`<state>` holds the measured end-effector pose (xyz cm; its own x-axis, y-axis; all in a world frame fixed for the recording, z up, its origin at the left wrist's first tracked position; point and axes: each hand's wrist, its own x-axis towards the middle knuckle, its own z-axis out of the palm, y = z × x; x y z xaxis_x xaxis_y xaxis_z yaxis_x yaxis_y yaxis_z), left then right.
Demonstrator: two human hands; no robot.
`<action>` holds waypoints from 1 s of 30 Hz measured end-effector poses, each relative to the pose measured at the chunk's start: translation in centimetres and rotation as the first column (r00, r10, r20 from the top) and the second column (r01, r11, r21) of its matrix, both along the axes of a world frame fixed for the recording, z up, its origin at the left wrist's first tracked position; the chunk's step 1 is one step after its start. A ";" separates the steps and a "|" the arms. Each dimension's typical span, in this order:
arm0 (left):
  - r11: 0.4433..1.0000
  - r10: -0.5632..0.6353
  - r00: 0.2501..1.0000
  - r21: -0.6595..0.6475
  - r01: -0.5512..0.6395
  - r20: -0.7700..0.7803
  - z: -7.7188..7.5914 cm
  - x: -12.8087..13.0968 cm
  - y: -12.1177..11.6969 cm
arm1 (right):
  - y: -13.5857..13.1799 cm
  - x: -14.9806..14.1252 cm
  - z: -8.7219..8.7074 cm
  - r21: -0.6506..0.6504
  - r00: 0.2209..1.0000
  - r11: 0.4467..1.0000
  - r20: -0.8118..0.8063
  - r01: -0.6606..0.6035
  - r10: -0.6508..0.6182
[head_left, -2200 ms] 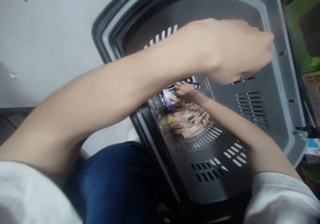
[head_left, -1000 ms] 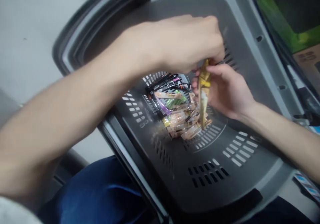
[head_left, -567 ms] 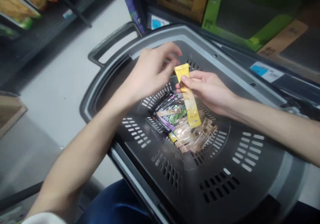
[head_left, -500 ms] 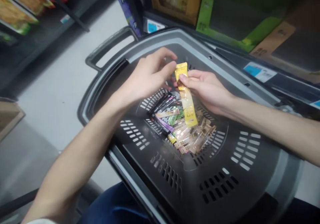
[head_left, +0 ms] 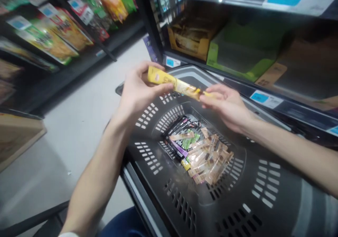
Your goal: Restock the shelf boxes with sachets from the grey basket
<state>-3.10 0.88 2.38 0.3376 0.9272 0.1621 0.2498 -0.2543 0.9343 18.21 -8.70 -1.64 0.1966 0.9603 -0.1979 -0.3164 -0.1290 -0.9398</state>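
Observation:
A slim yellow snack packet with a partly see-through middle is held above the basket, tilted down to the right. My left hand grips its left part between thumb and fingers. At the other end, my right hand pinches the packet's tip; a bit of yellow wrapper shows at those fingers. Whether that end is torn, I cannot tell for sure. Beneath both hands, the dark grey shopping basket holds a heap of small wrapped snacks, mostly tan, with some black, green, purple and yellow ones.
Beyond the basket runs a shelf with an orange-brown carton, a green carton and blue-and-white price tags. Bagged snacks fill a rack at upper left. A cardboard-coloured box stands on the pale floor.
The view has tilted up. My left hand has closed on the packet, which has swung from upright to nearly level. My right hand has shifted to its right end.

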 end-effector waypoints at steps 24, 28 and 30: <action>0.897 -0.304 0.952 -0.333 0.291 0.012 -0.7 2.6 -3.6 | -1.5 -0.8 0.3 0.033 0.986 0.987 0.074 -0.155 0.152; 0.893 -0.315 0.949 -0.336 0.298 0.004 -0.7 2.7 -3.7 | -1.8 -0.8 0.2 0.055 0.985 0.984 0.029 -0.172 0.171; 0.896 -0.310 0.951 -0.332 0.295 0.006 -0.7 2.7 -3.8 | -1.8 -0.7 0.2 0.070 0.983 0.981 0.011 -0.181 0.181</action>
<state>-0.40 -2.91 1.70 0.6101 0.7774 -0.1529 0.2534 -0.0086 0.9673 17.53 -10.46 -1.46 0.0187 0.9916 -0.1281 -0.2895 -0.1173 -0.9500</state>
